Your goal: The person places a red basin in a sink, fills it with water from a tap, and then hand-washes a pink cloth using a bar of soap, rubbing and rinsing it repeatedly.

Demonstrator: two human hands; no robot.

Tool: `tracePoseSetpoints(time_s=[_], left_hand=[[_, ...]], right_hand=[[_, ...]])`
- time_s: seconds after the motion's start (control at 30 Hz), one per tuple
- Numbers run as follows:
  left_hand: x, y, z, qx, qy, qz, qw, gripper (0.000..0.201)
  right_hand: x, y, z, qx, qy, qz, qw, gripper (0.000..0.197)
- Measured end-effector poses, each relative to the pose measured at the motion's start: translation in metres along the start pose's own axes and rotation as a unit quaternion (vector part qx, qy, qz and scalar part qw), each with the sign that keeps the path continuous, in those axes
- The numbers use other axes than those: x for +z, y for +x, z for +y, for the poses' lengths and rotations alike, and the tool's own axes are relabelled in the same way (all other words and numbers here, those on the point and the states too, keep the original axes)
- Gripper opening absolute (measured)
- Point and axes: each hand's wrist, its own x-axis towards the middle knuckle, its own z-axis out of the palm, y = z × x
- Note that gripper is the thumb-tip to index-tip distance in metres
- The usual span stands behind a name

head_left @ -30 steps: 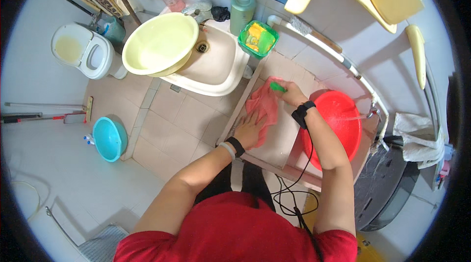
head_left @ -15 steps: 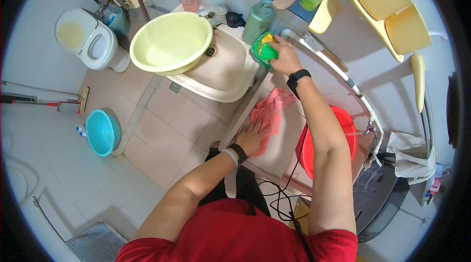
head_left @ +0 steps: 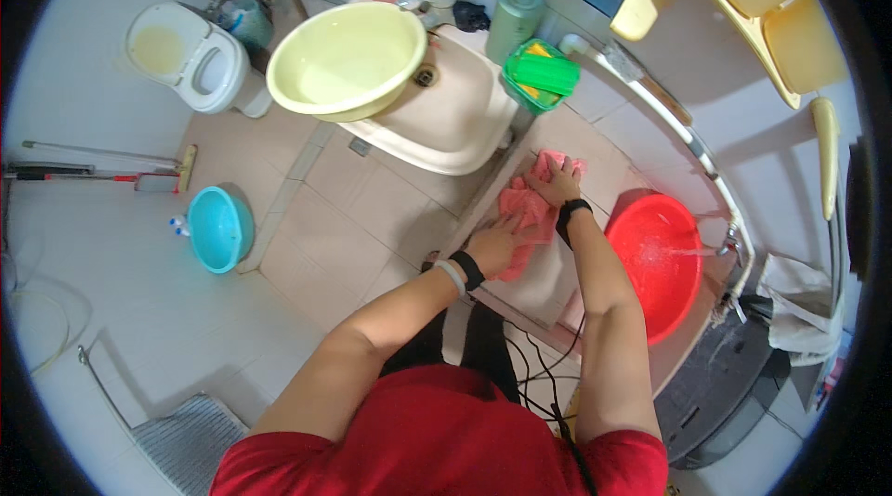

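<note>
A wet-looking pink cloth [head_left: 528,208] lies bunched on the tiled ledge in front of me. My left hand [head_left: 495,247] rests flat on its near part, fingers stretched out. Farther up, my right hand [head_left: 557,184] presses on the cloth's far end with its fingers spread. Beyond the hands, a green basket [head_left: 525,98] holds a green block-shaped item [head_left: 548,71] and something yellow. Just right of my right forearm stands a red basin [head_left: 658,264], with water running into it from a tap [head_left: 731,243].
A pale yellow basin [head_left: 346,59] sits on the sink [head_left: 437,143]. Beside it stands a green pump bottle [head_left: 514,20]. A white pipe [head_left: 676,132] runs along the right wall. Black cables [head_left: 548,375] hang near my legs. A blue basin [head_left: 221,228] is on the floor left.
My right hand has left the green item in the basket and come down onto the pink cloth. My left hand stays on the cloth. The view has shifted slightly.
</note>
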Motion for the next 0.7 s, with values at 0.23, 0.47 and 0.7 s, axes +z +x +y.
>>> tracePoseSetpoints(time_s=[0.23,0.47,0.7], left_hand=[[-0.001,0.002,0.014,-0.061,-0.115,0.035,0.991,0.073],[0.014,0.02,0.033,-0.191,0.001,0.152,0.97,0.071],[-0.007,0.094,0.015,-0.122,0.045,-0.037,0.991,0.04]], right_hand=[[-0.019,-0.027,0.046,-0.111,0.058,0.005,0.992,0.031],[-0.02,-0.114,0.008,-0.2,0.022,0.206,0.958,0.022],[0.007,-0.075,0.026,-0.009,-0.002,0.132,0.991,0.038]])
